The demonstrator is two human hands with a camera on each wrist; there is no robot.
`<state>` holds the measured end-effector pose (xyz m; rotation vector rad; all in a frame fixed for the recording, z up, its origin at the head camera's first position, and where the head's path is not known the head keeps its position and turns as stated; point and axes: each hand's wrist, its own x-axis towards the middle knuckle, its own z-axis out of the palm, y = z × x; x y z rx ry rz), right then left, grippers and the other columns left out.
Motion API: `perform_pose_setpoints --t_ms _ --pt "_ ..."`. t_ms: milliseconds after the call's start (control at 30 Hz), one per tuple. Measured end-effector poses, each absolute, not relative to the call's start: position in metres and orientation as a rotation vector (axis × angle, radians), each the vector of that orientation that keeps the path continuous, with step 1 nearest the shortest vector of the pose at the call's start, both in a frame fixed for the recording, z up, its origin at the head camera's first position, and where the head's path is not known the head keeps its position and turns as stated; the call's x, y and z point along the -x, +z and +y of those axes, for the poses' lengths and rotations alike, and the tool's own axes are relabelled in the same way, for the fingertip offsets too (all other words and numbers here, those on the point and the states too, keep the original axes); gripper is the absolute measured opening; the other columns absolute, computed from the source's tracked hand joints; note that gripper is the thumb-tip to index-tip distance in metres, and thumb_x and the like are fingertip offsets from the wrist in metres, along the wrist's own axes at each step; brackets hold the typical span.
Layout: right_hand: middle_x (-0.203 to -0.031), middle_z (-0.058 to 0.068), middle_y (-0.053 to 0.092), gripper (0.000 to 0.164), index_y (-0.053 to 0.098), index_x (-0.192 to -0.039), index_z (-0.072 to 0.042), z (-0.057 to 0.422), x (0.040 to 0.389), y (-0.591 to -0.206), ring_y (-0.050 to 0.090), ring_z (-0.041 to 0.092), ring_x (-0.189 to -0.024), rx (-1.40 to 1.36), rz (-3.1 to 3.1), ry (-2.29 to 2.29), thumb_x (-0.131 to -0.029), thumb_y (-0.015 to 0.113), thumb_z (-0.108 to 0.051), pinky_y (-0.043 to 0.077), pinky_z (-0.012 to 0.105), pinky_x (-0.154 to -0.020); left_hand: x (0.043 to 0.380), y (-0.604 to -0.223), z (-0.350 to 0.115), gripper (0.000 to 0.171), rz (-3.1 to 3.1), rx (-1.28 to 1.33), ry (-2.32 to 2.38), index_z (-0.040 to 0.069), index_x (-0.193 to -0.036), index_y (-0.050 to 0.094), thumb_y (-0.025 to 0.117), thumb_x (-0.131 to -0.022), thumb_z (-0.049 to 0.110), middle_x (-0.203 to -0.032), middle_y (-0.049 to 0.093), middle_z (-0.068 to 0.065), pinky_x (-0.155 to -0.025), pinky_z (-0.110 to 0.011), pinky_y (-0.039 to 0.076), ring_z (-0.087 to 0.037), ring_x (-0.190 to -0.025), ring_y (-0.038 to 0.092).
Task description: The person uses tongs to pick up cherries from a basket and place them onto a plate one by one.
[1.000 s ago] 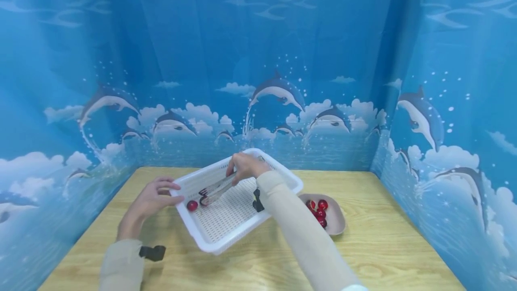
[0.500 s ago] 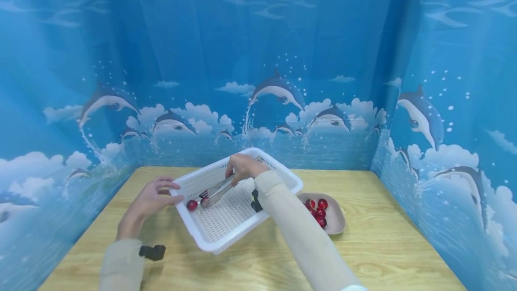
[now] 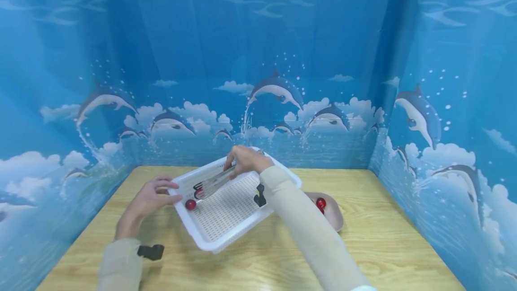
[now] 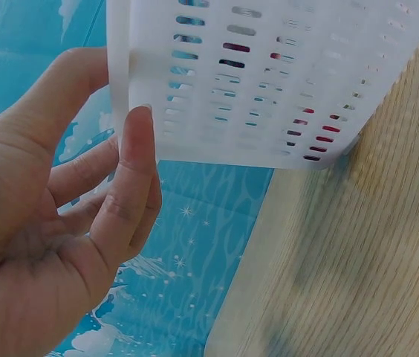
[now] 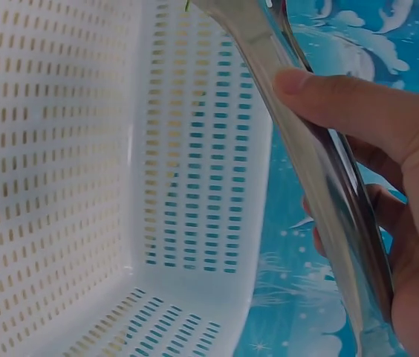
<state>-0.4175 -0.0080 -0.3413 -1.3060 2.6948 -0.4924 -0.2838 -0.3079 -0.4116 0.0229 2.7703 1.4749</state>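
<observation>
My left hand (image 3: 151,199) pinches the left corner rim of a white perforated plastic basket (image 3: 242,236), which looks tilted. The left wrist view shows fingers and thumb on either side of the basket wall (image 4: 217,141). Over the basket, my right hand (image 3: 244,163) grips metal tongs (image 3: 216,183) around their arms. A red cherry (image 3: 199,193) sits between the tong tips, partly hidden by them. Another red cherry (image 3: 190,204) lies in the basket's left corner. In the right wrist view the tongs (image 5: 306,163) run between thumb and fingers; their tips are out of frame.
A pinkish shallow bowl (image 3: 336,219) stands right of the basket, holding several red cherries (image 3: 321,203), partly covered by the right sleeve (image 3: 307,232). The wooden table (image 3: 387,237) is bounded by blue dolphin-print curtains (image 3: 343,57).
The tongs have closed around one cherry and risen slightly with it, up and to the left. My right sleeve now covers more of the bowl. The left hand stays on the rim.
</observation>
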Motion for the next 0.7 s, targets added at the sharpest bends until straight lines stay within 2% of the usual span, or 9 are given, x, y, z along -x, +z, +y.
perform_pose_setpoints --t_ms 333,700 --pt "-0.125 0.006 0.075 0.031 0.081 -0.109 -0.016 0.003 0.41 -0.331 0.067 0.023 -0.124 1.353 2.657 -0.631 -0.079 0.088 -0.017 0.057 0.038 -0.108 0.286 -0.411 -0.309 0.064 2.776 -0.006 1.444 -0.003 -0.132 0.062 0.084 -0.085 0.034 -0.162 0.033 -0.025 -0.104 -0.058 0.055 -0.051 -0.135 0.05" --pt "-0.129 0.005 0.074 0.03 0.081 -0.108 -0.019 0.016 0.398 -0.33 0.064 0.023 -0.128 1.35 2.663 -0.68 -0.079 0.089 -0.02 0.057 0.035 -0.103 0.286 -0.413 -0.308 0.065 2.778 -0.006 1.436 -0.002 -0.133 0.062 0.084 -0.085 0.037 -0.162 0.034 -0.024 -0.106 -0.064 0.052 -0.051 -0.137 0.048"
